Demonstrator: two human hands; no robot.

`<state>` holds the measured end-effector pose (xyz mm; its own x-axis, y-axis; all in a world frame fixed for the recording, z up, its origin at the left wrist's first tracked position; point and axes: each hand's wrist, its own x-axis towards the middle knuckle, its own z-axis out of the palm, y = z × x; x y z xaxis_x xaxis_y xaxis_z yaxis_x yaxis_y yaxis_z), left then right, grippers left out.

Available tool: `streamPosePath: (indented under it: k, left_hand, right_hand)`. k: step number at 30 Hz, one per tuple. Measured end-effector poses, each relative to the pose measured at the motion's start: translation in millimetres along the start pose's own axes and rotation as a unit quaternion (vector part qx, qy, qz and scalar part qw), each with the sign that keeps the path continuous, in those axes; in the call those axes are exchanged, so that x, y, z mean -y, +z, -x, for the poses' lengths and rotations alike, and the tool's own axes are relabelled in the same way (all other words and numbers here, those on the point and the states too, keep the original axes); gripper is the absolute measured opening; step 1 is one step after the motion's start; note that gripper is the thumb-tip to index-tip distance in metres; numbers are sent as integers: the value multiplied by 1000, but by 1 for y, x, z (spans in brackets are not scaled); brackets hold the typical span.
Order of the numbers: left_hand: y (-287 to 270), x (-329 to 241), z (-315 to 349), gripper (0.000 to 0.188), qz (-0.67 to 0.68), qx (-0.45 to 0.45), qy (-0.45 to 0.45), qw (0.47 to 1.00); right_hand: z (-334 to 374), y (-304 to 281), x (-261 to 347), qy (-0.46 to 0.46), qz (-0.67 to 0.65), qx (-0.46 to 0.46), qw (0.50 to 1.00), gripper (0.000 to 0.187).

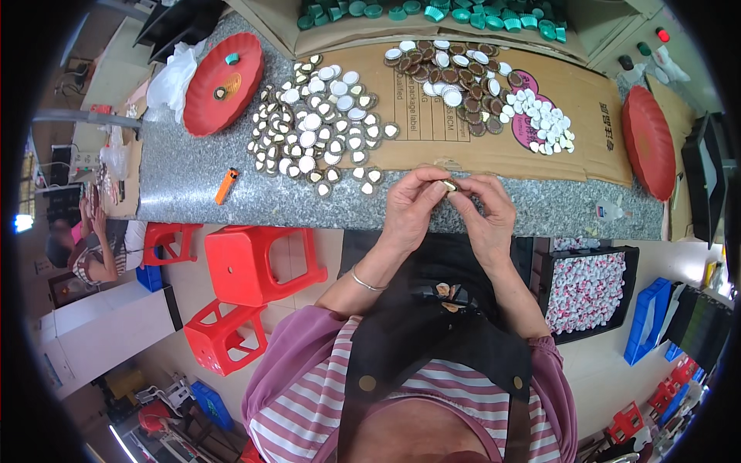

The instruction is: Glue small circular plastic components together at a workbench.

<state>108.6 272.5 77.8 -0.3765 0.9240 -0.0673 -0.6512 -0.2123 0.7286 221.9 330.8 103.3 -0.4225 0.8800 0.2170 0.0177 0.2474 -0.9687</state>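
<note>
Over the counter's near edge, my left hand (pixel 411 202) and my right hand (pixel 488 210) meet with their fingertips pinched on one small crimped cap (pixel 450 186). It has a dark rim and a pale piece on its face; the fingers cover the rest. Left of my hands spreads a pile of similar dark-rimmed caps with white pieces (pixel 312 123). Beyond my fingers, brown crimped caps (pixel 432 65), some showing white faces, lie heaped on a flat cardboard sheet (pixel 363 77). Small loose white pieces (pixel 552 123) are gathered to their right.
A red scalloped tray (pixel 202 108) lies at the left, another red tray (pixel 648 143) at the right. An orange lighter (pixel 226 186) rests on the grey speckled counter (pixel 185 170). Green cups (pixel 478 15) fill the back shelf. Red stools (pixel 258 266) stand below left; another person (pixel 96 247) works farther left.
</note>
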Motion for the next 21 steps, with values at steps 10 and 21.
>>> streamPosePath:
  k: [10, 21]
  left_hand:
    - [4, 0, 3, 15, -132, 14, 99, 986]
    - [5, -12, 4, 13, -262, 26, 100, 959]
  right_hand:
    - [0, 0, 6, -21, 35, 17, 999, 11]
    - [-4, -7, 4, -43, 60, 57, 996, 10]
